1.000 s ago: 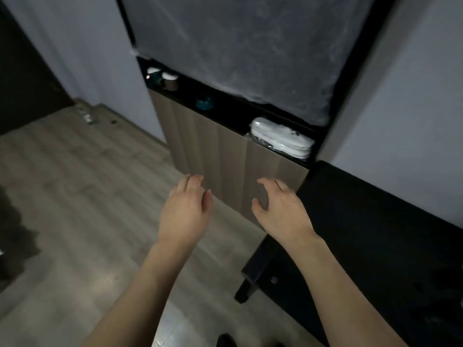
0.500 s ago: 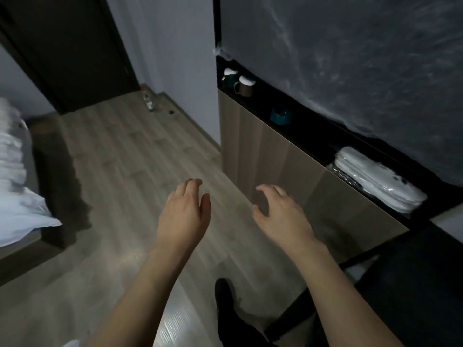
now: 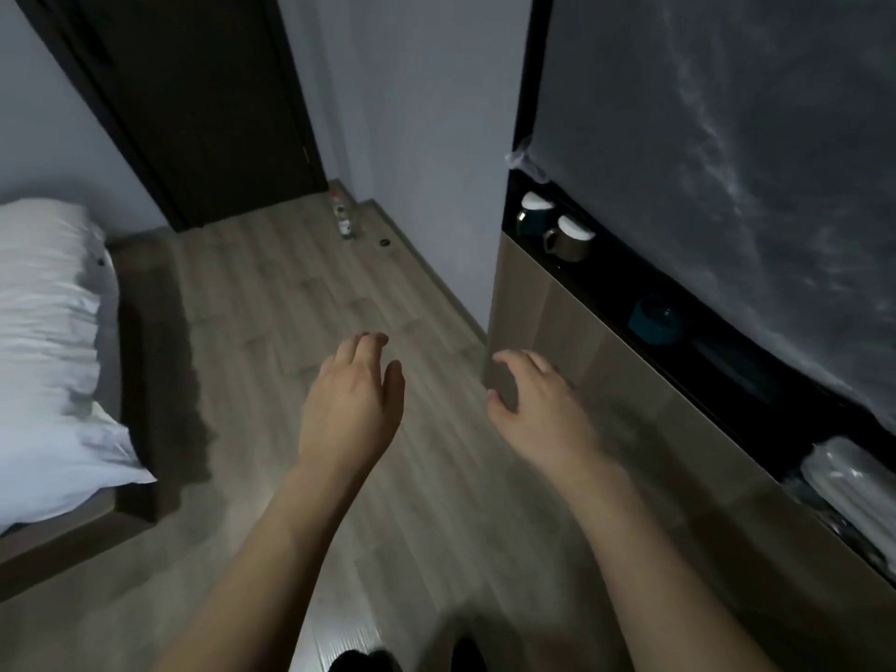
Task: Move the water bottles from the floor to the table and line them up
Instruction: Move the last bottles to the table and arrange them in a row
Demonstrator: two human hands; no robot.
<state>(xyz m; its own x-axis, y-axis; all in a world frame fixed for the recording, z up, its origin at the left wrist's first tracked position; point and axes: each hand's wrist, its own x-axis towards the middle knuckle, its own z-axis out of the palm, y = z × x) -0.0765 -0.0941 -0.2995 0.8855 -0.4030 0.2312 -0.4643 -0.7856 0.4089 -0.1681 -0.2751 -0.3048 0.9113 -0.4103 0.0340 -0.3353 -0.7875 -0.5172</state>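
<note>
water bottles (image 3: 342, 216) too small to count, bed (image 3: 58, 361) cut off left

floor (image 3: 300, 303): wood planks | on it: water bottles (image 3: 342, 216), upright near the door, count unclear, possibly two; small dark round item (image 3: 384, 243) just beside them

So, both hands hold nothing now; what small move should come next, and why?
Probably step forward toward the water bottles standing on the floor by the dark door. The left hand and right hand are both free, and the bottles look well beyond reach.
</note>
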